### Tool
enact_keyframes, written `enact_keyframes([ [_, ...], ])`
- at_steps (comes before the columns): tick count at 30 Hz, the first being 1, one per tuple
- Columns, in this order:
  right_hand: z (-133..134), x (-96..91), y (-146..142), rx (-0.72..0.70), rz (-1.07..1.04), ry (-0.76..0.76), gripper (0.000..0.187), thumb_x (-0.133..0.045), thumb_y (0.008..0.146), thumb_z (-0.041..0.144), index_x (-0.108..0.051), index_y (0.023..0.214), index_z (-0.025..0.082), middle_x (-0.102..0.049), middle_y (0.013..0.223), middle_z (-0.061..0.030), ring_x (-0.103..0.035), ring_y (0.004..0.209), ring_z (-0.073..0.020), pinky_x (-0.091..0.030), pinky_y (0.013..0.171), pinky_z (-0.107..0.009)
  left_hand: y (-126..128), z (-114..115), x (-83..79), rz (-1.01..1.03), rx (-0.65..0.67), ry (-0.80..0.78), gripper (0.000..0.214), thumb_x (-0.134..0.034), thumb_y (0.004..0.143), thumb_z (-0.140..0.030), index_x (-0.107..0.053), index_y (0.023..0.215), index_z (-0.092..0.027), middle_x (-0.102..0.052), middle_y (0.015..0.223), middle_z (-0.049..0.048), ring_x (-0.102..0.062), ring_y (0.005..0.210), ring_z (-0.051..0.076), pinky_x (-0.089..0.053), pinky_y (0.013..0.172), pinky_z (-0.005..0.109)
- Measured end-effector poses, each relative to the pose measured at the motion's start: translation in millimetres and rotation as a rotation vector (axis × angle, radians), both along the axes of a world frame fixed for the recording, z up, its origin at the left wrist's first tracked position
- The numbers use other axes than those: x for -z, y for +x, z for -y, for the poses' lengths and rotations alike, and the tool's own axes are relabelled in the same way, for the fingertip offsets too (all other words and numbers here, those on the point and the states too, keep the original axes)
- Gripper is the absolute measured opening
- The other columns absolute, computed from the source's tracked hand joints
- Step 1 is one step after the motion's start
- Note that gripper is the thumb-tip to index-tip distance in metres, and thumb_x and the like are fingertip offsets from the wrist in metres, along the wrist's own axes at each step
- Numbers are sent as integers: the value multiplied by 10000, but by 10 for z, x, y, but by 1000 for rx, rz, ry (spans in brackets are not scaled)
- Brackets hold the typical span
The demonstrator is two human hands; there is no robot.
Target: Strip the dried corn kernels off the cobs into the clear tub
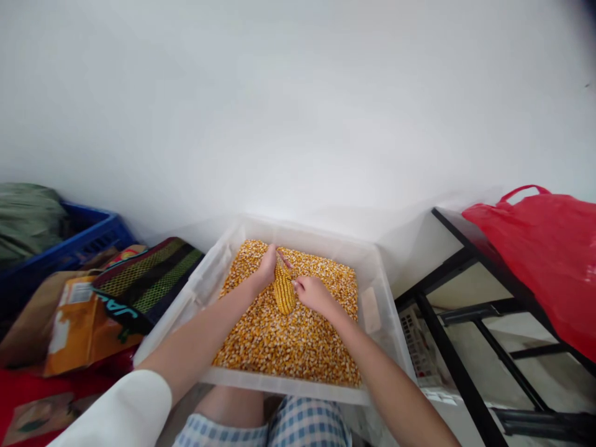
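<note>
A clear plastic bin (288,233) rests on my lap, filled with loose yellow corn kernels (284,344). A partly stripped corn cob (284,288) lies tilted on top of the kernels near the bin's middle. My left hand (266,268) grips the cob's far end from the left, and my right hand (314,295) presses against its right side with curled fingers. A thin reddish stick-like piece (284,258) shows at the far end of the cob, but its nature is hard to tell.
Left of the bin are a blue crate (88,245) holding green cloth, a striped woven bag (146,282) and an orange packet (86,329). To the right, a red plastic bag (535,261) lies on a black metal frame (459,354). A white wall stands behind.
</note>
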State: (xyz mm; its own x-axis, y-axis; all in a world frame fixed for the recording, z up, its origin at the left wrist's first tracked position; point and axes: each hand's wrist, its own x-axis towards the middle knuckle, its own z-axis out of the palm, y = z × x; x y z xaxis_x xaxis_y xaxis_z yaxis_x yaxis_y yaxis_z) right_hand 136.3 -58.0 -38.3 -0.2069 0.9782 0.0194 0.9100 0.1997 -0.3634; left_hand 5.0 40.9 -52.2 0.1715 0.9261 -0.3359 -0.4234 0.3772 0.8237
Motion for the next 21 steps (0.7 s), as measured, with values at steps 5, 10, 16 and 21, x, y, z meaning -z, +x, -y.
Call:
enact_keyframes([
  [5, 10, -11, 11, -10, 10, -28, 322, -360, 878, 294, -627, 764, 156, -654, 768, -60, -529, 645, -111, -249, 574, -230, 16, 17, -40, 1, 35, -1, 232, -392, 702, -386, -462, 596, -192, -501, 393, 32, -560, 467, 194, -449, 465, 278],
  [10, -1, -25, 4, -10, 23, -54, 329, -353, 879, 293, -634, 782, 153, -655, 796, -69, -530, 667, -115, -248, 585, -232, 17, 35, -66, -28, 48, 19, 233, -386, 704, -384, -462, 598, -191, -504, 396, 31, -547, 450, 188, -439, 455, 277],
  [16, 5, -125, 65, -28, 23, -112, 297, -378, 859, 253, -637, 763, 144, -643, 751, -57, -496, 627, -105, -240, 557, -222, 95, 92, -93, -103, 89, 79, 285, -373, 720, -410, -473, 575, -187, -516, 406, 44, -493, 388, 169, -400, 428, 275],
  [21, 16, -221, 197, -97, 12, -190, 290, -403, 842, 247, -634, 710, 130, -611, 644, -20, -436, 532, -80, -228, 520, -208, 214, 154, -76, -151, 189, 177, 335, -364, 742, -410, -477, 520, -186, -529, 409, 70, -488, 389, 177, -365, 409, 274],
])
